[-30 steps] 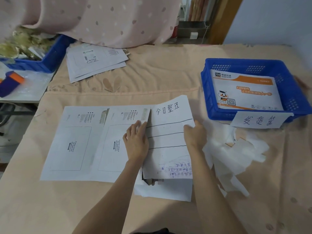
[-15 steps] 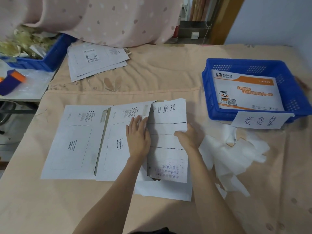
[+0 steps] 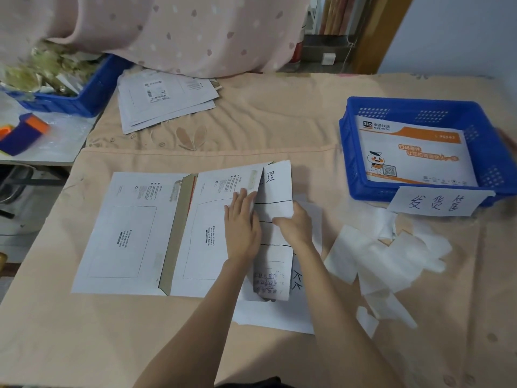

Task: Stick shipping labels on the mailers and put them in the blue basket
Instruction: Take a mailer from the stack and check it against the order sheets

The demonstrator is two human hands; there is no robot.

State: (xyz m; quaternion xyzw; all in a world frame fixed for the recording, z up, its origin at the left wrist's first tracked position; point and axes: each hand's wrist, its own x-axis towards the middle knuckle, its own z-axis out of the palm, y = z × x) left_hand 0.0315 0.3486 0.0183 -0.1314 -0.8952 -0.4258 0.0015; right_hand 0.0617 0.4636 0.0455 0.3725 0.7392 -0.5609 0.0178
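Two white mailers lie side by side on the cloth, the left mailer flat and the right mailer overlapping it with a brown underside showing. My left hand rests flat with straight fingers on the right mailer's right edge. My right hand pinches a handwritten sheet whose left part is tucked behind that edge. The blue basket stands at the right with an orange-and-white express mailer inside.
A paper sign hangs on the basket's front. White backing scraps lie right of my right hand. A stack of mailers sits at the back, beside a second blue bin and a purple-orange box.
My right hand has slid the handwritten sheet leftward, so more of it is hidden behind the right mailer's edge. My left hand stays on that mailer.
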